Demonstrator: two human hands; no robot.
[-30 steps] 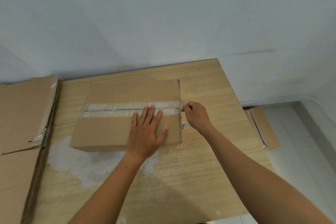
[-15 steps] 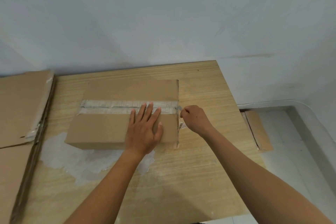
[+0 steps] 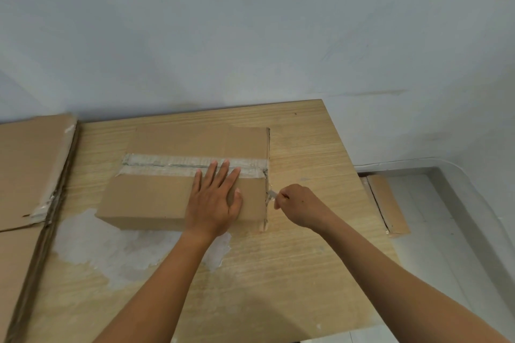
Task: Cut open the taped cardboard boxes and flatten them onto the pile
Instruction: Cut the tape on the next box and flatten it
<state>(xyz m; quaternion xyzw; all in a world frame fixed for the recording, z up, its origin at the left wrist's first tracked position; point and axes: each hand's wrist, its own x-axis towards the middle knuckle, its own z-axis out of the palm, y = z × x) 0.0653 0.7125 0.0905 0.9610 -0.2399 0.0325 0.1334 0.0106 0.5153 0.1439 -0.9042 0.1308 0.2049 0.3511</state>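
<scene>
Cardboard box (image 3: 156, 198) lies flat at the middle of the desk (image 3: 306, 273), its top seam covered by a strip of clear tape (image 3: 167, 164) running from 9 to 3 o'clock. The left hand (image 3: 214, 200) lies on the lid with straight, spread fingers, fingertips reaching onto the tape. At the box's 3 o'clock edge the right hand (image 3: 301, 206) is curled, thumb and forefinger pinching a small pale sliver (image 3: 271, 194) that touches the box's side; whether it is a blade or a tape end cannot be told. The pile (image 3: 30, 164) of flattened cardboard sits at 9 o'clock, apart from the box. A white patch (image 3: 111, 248) marks the desk at the box's 7 o'clock.
</scene>
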